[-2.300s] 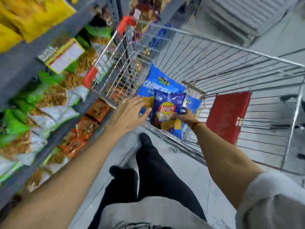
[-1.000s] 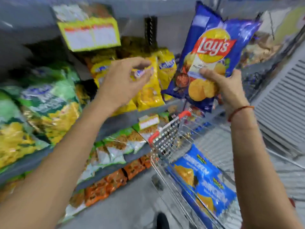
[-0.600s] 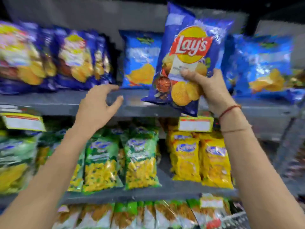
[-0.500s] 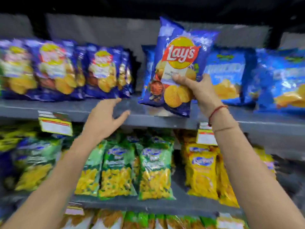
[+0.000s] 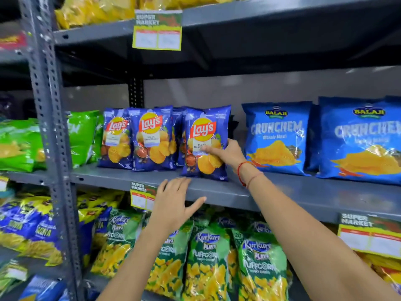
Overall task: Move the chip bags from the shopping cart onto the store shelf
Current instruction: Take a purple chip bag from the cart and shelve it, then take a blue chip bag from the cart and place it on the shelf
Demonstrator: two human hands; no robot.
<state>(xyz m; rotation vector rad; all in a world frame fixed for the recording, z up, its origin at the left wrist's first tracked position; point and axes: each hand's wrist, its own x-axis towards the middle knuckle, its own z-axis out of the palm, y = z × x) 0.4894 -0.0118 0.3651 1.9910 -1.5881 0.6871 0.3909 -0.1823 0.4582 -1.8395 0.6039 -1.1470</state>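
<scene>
A dark blue Lay's chip bag (image 5: pixel 204 135) stands upright on the grey store shelf (image 5: pixel 282 192), just right of two more Lay's bags (image 5: pixel 152 140). My right hand (image 5: pixel 225 153) grips its right edge, thumb across the front. My left hand (image 5: pixel 175 205) hovers open below the bag, fingertips at the shelf's front lip, holding nothing. The shopping cart is out of view.
Light blue Crunchem bags (image 5: pixel 280 137) fill the shelf to the right, green bags (image 5: pixel 82 137) to the left. Kurkure Puffcorn bags (image 5: pixel 206 266) crowd the shelf below. A grey perforated upright post (image 5: pixel 50 127) stands at the left. Yellow price tags (image 5: pixel 157 31) hang from shelf edges.
My right hand has lowered the Lay's bag from in front of the shelf down onto it, beside the other Lay's bags. My left hand stayed at the shelf's front edge.
</scene>
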